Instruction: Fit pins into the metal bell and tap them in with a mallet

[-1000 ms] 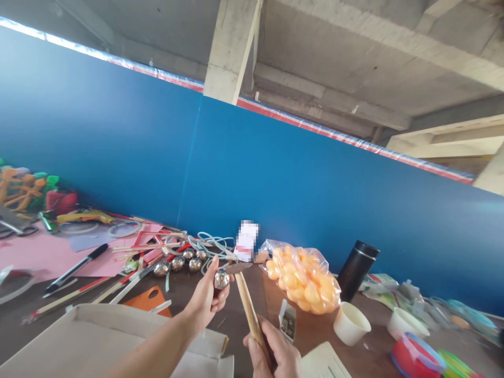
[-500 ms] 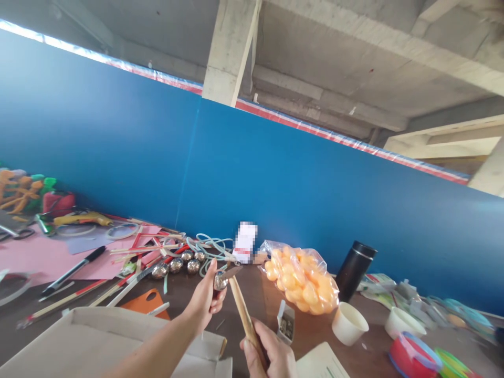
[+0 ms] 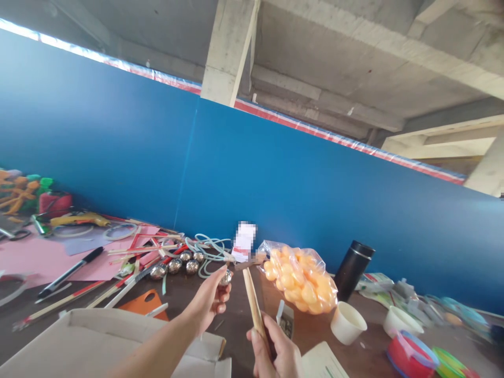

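My left hand, left of centre over the table, is closed around a shiny silver ball, its thumb along the top. In my right hand, lower and to the right, is a pale wooden stick, gripped near its lower end and pointing up and away. The stick's upper tip stands apart from the ball, to its right. Several like silver balls lie on the table beyond my left hand. A small open box of little metal pieces sits just right of my right hand.
A clear bag of orange balls, a black bottle and a cream cup stand right. Grey cardboard fills the lower left. Sticks, a pen and light-blue cord lie left. A blue partition rises behind.
The stick has moved right, away from the ball, with my right hand. My left hand has shifted slightly right, still holding the ball.
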### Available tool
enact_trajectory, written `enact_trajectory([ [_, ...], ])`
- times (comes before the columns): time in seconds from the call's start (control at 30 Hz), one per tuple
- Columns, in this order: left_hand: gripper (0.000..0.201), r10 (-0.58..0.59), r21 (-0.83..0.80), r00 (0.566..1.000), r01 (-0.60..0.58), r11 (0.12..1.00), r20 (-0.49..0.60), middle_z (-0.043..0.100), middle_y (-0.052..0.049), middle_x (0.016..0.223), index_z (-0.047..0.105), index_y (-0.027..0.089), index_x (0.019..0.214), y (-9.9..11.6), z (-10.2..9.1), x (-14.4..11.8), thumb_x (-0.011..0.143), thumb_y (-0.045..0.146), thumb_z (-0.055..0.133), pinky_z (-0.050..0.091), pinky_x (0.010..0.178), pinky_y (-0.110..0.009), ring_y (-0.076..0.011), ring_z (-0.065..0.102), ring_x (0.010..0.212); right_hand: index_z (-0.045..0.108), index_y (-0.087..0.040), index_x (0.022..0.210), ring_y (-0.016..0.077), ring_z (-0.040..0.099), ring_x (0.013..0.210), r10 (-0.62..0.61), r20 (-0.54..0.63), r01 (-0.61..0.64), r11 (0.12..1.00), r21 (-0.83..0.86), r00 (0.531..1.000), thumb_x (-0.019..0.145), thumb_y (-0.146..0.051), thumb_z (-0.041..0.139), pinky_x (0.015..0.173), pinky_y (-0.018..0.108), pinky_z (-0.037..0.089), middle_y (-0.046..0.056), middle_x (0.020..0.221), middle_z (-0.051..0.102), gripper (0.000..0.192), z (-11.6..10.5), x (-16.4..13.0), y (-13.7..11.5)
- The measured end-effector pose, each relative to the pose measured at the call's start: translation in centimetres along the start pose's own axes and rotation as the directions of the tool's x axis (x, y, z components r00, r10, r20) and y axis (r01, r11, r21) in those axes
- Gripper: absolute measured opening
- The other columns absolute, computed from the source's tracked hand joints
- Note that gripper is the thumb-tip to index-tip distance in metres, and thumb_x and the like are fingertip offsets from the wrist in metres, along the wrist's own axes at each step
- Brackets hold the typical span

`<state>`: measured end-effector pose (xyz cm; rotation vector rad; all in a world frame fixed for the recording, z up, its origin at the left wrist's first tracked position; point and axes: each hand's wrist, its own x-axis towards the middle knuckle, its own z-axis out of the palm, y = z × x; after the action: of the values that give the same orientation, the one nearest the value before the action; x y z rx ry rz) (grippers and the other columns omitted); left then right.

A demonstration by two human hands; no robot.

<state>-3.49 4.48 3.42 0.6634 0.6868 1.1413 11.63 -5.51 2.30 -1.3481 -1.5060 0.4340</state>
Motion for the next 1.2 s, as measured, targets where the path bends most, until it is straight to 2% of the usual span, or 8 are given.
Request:
enact_trajectory([
  [0.17, 0.04, 0.018, 0.046, 1.0, -0.018, 0.999, -0.011, 0.041, 0.007, 0.052, 0.052, 0.017, 0.081, -0.18, -0.01, 0.24, 0.073, 0.056, 0.055, 0.014, 0.038, -0.018, -0.0024, 0.025, 0.038, 0.062, -0.011, 0.103, 0.0086, 0.05, 0.032, 0.014, -0.005, -0.014, 1.0, 0.018, 1.0, 0.081, -0.054, 0.045, 0.033, 0.015, 0.04, 0.002, 0.058, 0.063, 0.051, 0.0, -0.02, -0.41],
  [0.3, 0.044, 0.023, 0.042, 0.999, -0.022, 0.999, -0.03, 0.04, 0.008, 0.05, 0.054, 0.016, 0.08, -0.14, 0.13, 0.21, 0.071, 0.059, 0.056, 0.014, 0.037, -0.017, -0.002, 0.024, 0.037, 0.062, -0.012, 0.102, 0.0086, 0.049, 0.031, -0.002, -0.02, 0.002, 1.0, 0.013, 1.0, 0.08, -0.053, 0.046, 0.033, 0.015, 0.04, 0.002, 0.057, 0.062, 0.049, -0.01, 0.04, -0.46],
  [0.4, 0.048, -0.011, 0.006, 1.0, 0.011, 1.0, -0.028, 0.043, 0.006, 0.052, 0.056, 0.016, 0.086, -0.01, 0.24, -0.03, 0.07, 0.061, 0.056, 0.015, 0.037, -0.016, -0.0027, 0.029, 0.038, 0.063, -0.013, 0.101, 0.0088, 0.05, 0.031, -0.015, -0.021, 0.015, 1.0, 0.003, 1.0, 0.081, -0.051, 0.046, 0.032, 0.015, 0.039, 0.001, 0.057, 0.061, 0.046, -0.05, 0.09, -0.34],
  [0.57, 0.049, -0.065, -0.065, 0.998, 0.067, 0.996, 0.02, 0.055, 0.0, 0.066, 0.057, 0.017, 0.092, 0.07, 0.09, -0.3, 0.071, 0.062, 0.055, 0.024, 0.037, -0.016, -0.0061, 0.043, 0.046, 0.062, -0.013, 0.1, 0.0085, 0.051, 0.031, -0.034, 0.001, 0.034, 0.999, -0.025, 0.999, 0.083, -0.049, 0.044, 0.032, 0.015, 0.04, 0.003, 0.061, 0.064, 0.044, -0.14, 0.12, -0.08],
  [0.73, 0.034, -0.054, -0.042, 0.999, 0.054, 0.998, 0.0, 0.064, -0.007, 0.082, 0.057, 0.014, 0.085, 0.13, 0.15, -0.37, 0.077, 0.047, 0.057, 0.031, 0.036, -0.016, -0.0076, 0.052, 0.052, 0.062, -0.012, 0.103, 0.0085, 0.051, 0.031, -0.04, 0.006, 0.04, 0.999, -0.036, 0.999, 0.082, -0.049, 0.044, 0.031, 0.015, 0.041, 0.004, 0.064, 0.067, 0.045, -0.19, 0.11, 0.0],
  [0.87, 0.031, -0.016, -0.014, 1.0, 0.016, 1.0, 0.0, 0.066, -0.011, 0.095, 0.058, 0.012, 0.086, 0.18, 0.18, -0.49, 0.079, 0.042, 0.058, 0.037, 0.038, -0.016, -0.0073, 0.056, 0.054, 0.062, -0.013, 0.104, 0.0085, 0.052, 0.031, -0.042, 0.015, 0.042, 0.999, -0.027, 0.999, 0.082, -0.048, 0.045, 0.032, 0.014, 0.042, 0.005, 0.066, 0.068, 0.045, -0.25, 0.11, -0.05],
  [1.2, 0.026, 0.072, -0.08, 0.997, -0.071, 0.994, 0.016, 0.068, -0.007, 0.085, 0.055, 0.016, 0.088, -0.01, 0.23, -0.21, 0.075, 0.036, 0.066, 0.049, 0.049, -0.019, -0.0112, 0.064, 0.063, 0.061, -0.012, 0.108, 0.0084, 0.053, 0.031, -0.044, 0.026, 0.045, 0.998, -0.041, 0.999, 0.083, -0.049, 0.044, 0.032, 0.013, 0.043, 0.005, 0.068, 0.069, 0.048, -0.15, 0.02, 0.11],
])
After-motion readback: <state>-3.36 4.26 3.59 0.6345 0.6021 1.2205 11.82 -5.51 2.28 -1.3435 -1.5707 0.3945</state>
